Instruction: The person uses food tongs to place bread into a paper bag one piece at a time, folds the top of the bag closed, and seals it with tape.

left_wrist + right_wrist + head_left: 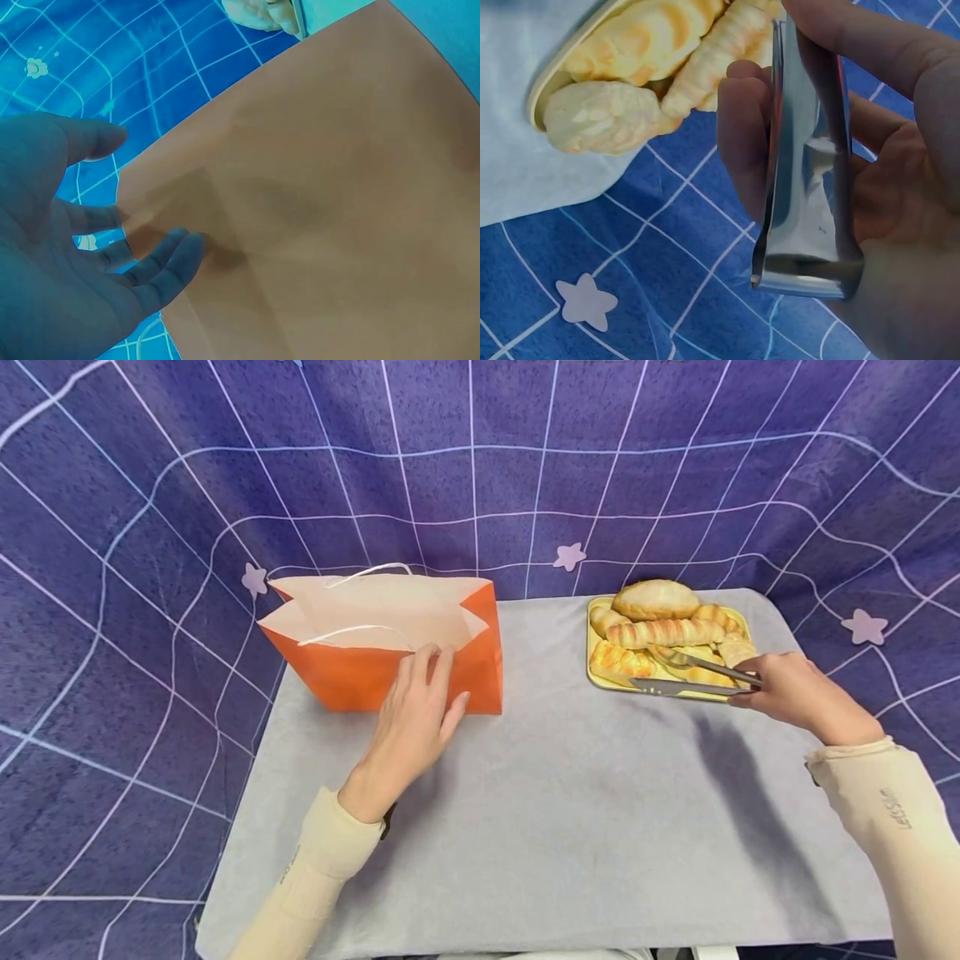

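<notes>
An orange paper bag (352, 681) with a white inside and white string handles stands with its top spread wide. My left hand (415, 714) is at its front rim, fingers loosely extended; in the left wrist view the fingertips overlap the bag's side panel (337, 150). My right hand (810, 693) grips metal tongs (660, 687), whose spread arms reach over a yellow tray (590, 652) of breads. The bend of the tongs (810, 277) shows near the palm in the right wrist view. A long ridged roll (663, 632) lies across the tray before an oval loaf (656, 599).
Grey cloth covers the table (585, 827), with the bag at back left and the tray at back right. Close behind both hangs a purple-blue grid-patterned curtain (510, 485) with star shapes, which also runs along the sides.
</notes>
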The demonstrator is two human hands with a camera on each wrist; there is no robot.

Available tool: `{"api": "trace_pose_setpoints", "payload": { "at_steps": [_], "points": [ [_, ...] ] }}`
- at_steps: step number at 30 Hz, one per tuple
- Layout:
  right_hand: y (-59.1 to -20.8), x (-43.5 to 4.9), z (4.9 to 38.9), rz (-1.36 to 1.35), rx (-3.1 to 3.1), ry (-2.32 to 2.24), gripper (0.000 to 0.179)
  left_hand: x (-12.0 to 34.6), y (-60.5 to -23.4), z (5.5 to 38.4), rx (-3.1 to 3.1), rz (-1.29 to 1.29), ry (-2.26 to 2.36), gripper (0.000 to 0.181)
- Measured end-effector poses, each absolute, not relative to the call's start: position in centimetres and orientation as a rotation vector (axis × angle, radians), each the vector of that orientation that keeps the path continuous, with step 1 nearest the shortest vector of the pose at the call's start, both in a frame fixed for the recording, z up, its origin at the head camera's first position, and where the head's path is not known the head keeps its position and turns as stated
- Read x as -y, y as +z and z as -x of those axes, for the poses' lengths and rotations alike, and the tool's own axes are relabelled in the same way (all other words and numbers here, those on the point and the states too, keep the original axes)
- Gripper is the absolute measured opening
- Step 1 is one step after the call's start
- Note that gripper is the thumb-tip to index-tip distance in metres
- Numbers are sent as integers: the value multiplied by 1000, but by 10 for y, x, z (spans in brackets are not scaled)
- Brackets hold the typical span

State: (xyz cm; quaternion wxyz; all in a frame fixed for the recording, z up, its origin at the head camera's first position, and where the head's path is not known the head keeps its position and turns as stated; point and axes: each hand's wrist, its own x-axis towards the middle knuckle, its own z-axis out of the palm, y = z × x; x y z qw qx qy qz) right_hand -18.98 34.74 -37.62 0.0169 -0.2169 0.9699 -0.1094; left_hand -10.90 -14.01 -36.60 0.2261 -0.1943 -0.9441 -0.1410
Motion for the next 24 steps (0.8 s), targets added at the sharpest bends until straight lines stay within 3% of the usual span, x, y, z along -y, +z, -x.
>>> {"api": "trace_pose_setpoints", "payload": {
  "at_steps": [24],
  "points": [
    [-393, -329, 210, 651, -2944, -376, 17, 138, -364, 107, 2604, 533, -393, 55]
  ]
}}
